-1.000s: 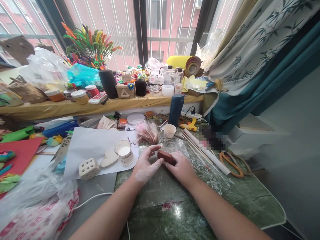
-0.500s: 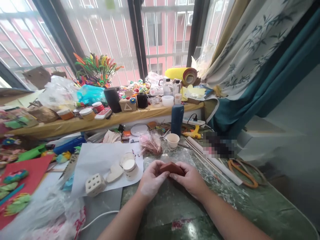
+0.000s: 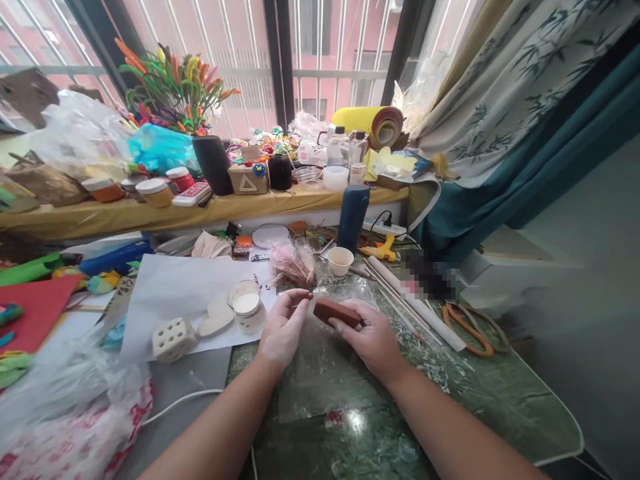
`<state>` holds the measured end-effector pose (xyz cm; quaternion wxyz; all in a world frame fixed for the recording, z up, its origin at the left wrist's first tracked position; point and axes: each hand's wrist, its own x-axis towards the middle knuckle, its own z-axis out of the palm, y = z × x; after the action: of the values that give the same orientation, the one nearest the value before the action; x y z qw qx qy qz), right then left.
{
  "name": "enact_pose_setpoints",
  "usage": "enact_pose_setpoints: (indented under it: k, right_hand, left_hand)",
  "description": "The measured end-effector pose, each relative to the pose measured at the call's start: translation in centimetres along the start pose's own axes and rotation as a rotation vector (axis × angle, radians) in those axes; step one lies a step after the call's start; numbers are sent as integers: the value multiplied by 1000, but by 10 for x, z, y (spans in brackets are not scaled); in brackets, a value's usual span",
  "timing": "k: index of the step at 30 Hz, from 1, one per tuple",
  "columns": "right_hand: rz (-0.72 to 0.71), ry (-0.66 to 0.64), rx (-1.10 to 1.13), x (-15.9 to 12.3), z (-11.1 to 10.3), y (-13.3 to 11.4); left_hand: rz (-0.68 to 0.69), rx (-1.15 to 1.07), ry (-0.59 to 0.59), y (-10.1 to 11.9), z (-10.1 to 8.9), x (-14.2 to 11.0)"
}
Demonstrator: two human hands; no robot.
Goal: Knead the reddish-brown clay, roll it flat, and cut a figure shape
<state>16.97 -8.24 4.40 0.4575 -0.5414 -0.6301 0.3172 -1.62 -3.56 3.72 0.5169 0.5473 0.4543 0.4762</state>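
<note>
A reddish-brown block of clay (image 3: 336,312) with flat sides is gripped in my right hand (image 3: 373,340), thumb on the near side and fingers behind it. Just to its left, my left hand (image 3: 286,327) is apart from the block. Its thumb and fingers come together around a small brown bit of clay (image 3: 310,297) at the fingertips. Whitish residue covers parts of both hands. Under them a clear plastic sheet (image 3: 313,393) lies on the green marbled tabletop (image 3: 380,433). A plastic bag of brown clay (image 3: 295,265) rests just beyond my left hand.
On white paper (image 3: 165,280) stand a pale die (image 3: 174,339), a flat heart-shaped piece (image 3: 216,320) and an open jar (image 3: 249,312). Behind are a paper cup (image 3: 341,262), a blue speaker-like cylinder (image 3: 353,217) and a yellow glue gun (image 3: 383,249). Thin rods (image 3: 395,293) lie right.
Both hands held the clay block together before. My left hand has moved away leftward with a small bit, while the block stays in my right hand. The view has tilted down.
</note>
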Motion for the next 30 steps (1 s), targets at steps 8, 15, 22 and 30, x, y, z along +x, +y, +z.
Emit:
enact_pose_setpoints:
  k: [8,15,22,30]
  right_hand:
    - [33,-161,-273,5,-1,11]
    - [12,19,120,-5,-3,14]
    - [76,-157,340,-1,3,13]
    - [-21,-4,52,-4,-5,0]
  left_hand:
    - [70,146,-146,4,-2,-4]
    - [20,216,-265,9,2,-8]
    - [-9,-98,-226,5,11,-15]
    - [3,-44,-209,0,1,-2]
